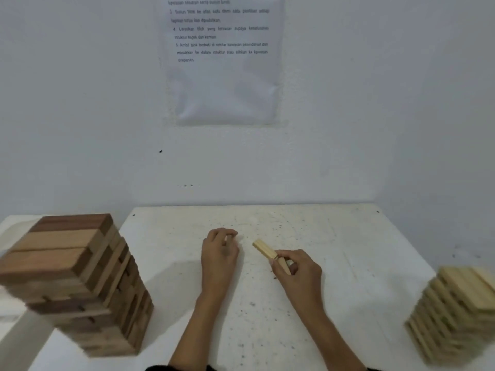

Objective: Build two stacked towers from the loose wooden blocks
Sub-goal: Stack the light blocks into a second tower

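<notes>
The right hand pinches the pale rectangular wooden block, which points far-left, away from the pale stacked-block tower at near right; the curled left hand's contents are unclear.

Both forearms are bare from the wrist down to the bottom edge of the view. The left hand and the right hand are bare too. At the very bottom a sliver of dark fabric shows by the left arm — black, whether sleeve or shirt is unclear — with a fainter trace by the right arm.
</notes>
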